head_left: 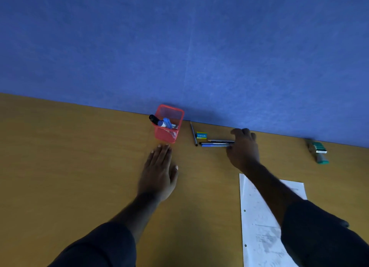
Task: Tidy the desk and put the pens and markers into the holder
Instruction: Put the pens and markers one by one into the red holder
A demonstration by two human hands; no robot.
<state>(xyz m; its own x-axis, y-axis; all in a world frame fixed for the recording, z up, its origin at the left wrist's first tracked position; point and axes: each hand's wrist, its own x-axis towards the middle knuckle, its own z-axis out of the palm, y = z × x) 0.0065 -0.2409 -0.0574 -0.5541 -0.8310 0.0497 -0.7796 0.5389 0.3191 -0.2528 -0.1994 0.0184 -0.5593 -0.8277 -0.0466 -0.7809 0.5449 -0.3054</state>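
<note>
A red mesh holder (168, 134) stands by the blue partition, with a black marker (153, 119) and a blue-capped marker (167, 122) leaning inside. My left hand (158, 174) lies flat on the desk just in front of it, fingers together, holding nothing. To the right, a bundle of pens (216, 143) lies sideways on the desk, a blue one nearest me. My right hand (242, 148) covers their right ends, fingers curled over them. A single dark pencil (193, 134) lies apart between holder and bundle.
A small yellow and blue eraser box (201, 135) sits behind the pens. A white punched sheet of paper (259, 223) lies under my right forearm. A green stapler-like tool (317, 151) rests at far right. The blue partition (199, 47) bounds the wooden desk (69, 167).
</note>
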